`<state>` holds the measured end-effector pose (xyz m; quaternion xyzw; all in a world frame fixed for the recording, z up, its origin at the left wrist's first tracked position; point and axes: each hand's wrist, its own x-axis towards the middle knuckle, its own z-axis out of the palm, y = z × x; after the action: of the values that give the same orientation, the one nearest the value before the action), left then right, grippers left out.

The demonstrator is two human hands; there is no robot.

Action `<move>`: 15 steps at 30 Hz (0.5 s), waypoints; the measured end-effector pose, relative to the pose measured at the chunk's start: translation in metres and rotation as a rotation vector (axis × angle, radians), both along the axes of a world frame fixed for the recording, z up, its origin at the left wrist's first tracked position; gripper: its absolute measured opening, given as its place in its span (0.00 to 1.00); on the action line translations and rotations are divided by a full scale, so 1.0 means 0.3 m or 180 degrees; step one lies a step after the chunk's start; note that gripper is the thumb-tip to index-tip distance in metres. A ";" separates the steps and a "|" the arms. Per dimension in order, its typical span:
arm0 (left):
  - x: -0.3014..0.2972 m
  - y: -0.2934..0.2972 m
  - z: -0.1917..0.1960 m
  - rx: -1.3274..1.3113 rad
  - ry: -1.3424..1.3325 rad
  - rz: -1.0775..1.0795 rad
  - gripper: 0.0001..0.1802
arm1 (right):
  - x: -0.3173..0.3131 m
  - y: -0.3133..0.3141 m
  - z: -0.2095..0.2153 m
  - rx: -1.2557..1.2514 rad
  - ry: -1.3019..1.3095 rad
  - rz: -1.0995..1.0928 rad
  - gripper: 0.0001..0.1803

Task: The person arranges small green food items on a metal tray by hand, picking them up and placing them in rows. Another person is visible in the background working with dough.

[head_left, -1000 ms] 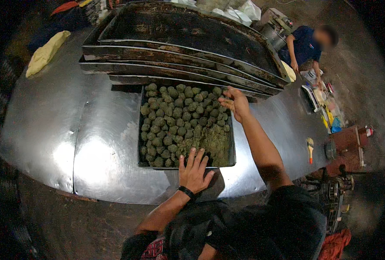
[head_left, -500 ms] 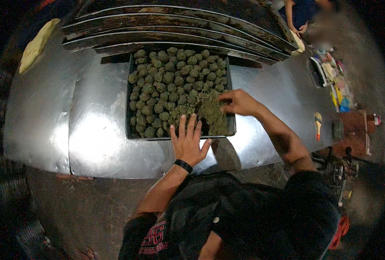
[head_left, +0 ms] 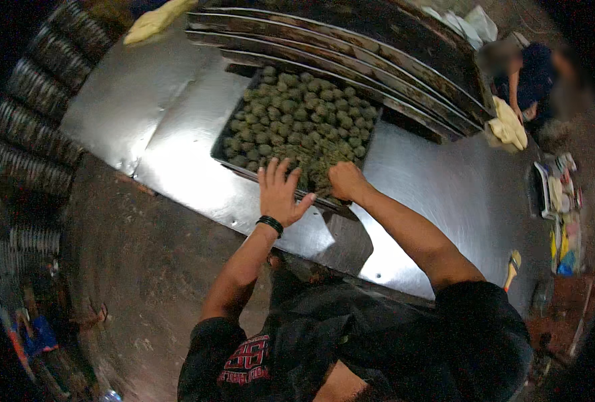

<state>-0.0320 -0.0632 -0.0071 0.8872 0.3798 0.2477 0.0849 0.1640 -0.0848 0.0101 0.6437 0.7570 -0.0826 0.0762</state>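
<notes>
A dark rectangular tray (head_left: pixel 233 168) holds many dark green, rough balls (head_left: pixel 285 107). At its near right part lies a loose, crumbly green mass (head_left: pixel 309 164). My left hand (head_left: pixel 281 201), with a dark band at the wrist, is open with fingers spread over the tray's near rim, fingertips by the balls and crumbs. My right hand (head_left: pixel 346 181) is closed into a fist at the near right corner of the tray, down against the crumbly mass. Whatever its fingers hold is hidden.
Several long dark metal trays (head_left: pixel 351 53) are stacked behind the tray on the shiny metal table (head_left: pixel 438 194). Pale yellow dough (head_left: pixel 508 125) lies at the far right, near another person (head_left: pixel 535 77). A brush (head_left: pixel 512 268) lies at the table's right edge.
My view has turned, so the table and tray now appear slanted. My right hand has gone from loosely curled fingers over the crumbly mass to a fist nearer the tray's front edge.
</notes>
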 end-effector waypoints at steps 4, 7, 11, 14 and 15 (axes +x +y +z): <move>-0.043 0.020 -0.031 0.0042 0.0171 0.0022 0.35 | -0.036 0.031 -0.063 0.0073 0.0010 0.0171 0.08; -0.020 0.040 0.009 -0.0001 0.0249 -0.0143 0.34 | -0.015 -0.001 -0.046 0.0155 0.0052 -0.0116 0.10; -0.058 0.052 -0.003 0.0041 0.0114 -0.0296 0.35 | -0.007 0.005 0.004 -0.0165 -0.0195 -0.0082 0.11; -0.096 0.076 -0.017 0.0018 0.0284 -0.0580 0.33 | 0.049 0.075 -0.039 -0.0842 -0.0400 0.0119 0.21; -0.107 0.086 -0.026 0.0014 0.0349 -0.0718 0.32 | 0.041 0.097 -0.026 -0.1187 -0.0331 0.0040 0.26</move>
<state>-0.0641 -0.0374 -0.0150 0.9368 0.2810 0.1885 0.0894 0.1763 -0.0556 0.0023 0.6171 0.7276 -0.1876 0.2337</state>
